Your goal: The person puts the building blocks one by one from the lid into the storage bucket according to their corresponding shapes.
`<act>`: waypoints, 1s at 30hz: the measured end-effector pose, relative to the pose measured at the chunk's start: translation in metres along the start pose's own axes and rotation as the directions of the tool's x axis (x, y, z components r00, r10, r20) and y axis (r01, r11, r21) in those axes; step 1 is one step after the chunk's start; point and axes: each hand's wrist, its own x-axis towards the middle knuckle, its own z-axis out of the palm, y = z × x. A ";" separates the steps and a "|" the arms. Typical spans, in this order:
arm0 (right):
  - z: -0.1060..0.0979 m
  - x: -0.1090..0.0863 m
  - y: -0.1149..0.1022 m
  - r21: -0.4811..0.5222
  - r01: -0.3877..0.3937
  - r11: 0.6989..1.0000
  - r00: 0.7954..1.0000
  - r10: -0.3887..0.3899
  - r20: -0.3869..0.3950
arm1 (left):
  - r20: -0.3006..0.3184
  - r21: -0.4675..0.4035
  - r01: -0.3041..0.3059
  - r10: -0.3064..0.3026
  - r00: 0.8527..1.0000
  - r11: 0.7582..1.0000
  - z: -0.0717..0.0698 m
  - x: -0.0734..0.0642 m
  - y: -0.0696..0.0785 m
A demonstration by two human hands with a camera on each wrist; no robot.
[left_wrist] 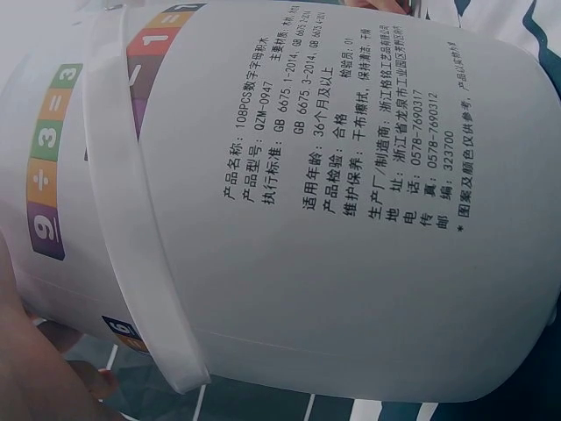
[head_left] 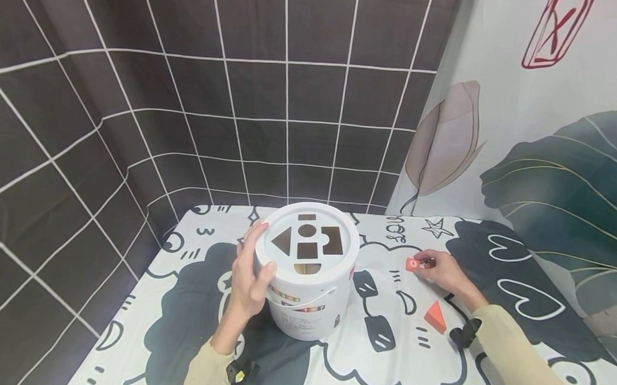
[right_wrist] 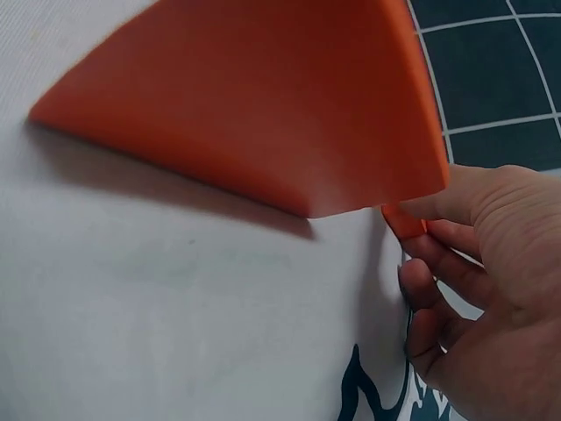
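A white bucket (head_left: 304, 311) stands upright on the cloth, its lid (head_left: 280, 266) cut with round, triangular and rectangular holes. Against the left side of its rim rests my left hand (head_left: 249, 275), fingers extended and thumb near the front edge. In the left wrist view the bucket's printed wall (left_wrist: 351, 289) and handle (left_wrist: 131, 210) fill most of the picture. To the right, my right hand (head_left: 442, 272) pinches a small red block (head_left: 412, 264) marked with a 0, just above or on the cloth. Nearer me lies an orange triangular block (head_left: 435, 317), large in the right wrist view.
A white cloth (head_left: 373, 376) with black cartoon drawings covers the table. Behind the bucket hangs a dark curtain (head_left: 310, 147) with white grid lines. A leaf-patterned white curtain (head_left: 497, 182) hangs at the right. Something pale shows through the lid's front hole.
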 end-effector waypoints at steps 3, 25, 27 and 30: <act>-0.001 0.000 0.000 -0.004 0.009 1.000 1.000 -0.009 0.002 | 0.001 0.002 0.003 -0.003 1.000 1.000 0.000 0.000 0.000; -0.042 -0.012 -0.080 0.017 0.247 0.969 0.968 -0.246 -0.045 | -0.013 0.006 -0.002 0.002 1.000 1.000 0.000 -0.002 0.001; -0.047 -0.014 -0.092 0.007 0.254 0.967 0.966 -0.253 -0.050 | -0.011 0.001 -0.005 0.005 1.000 1.000 0.000 -0.001 0.001; -0.055 -0.016 -0.108 -0.019 0.299 0.954 0.951 -0.299 -0.072 | -0.015 0.002 -0.013 0.013 1.000 1.000 0.000 0.001 0.001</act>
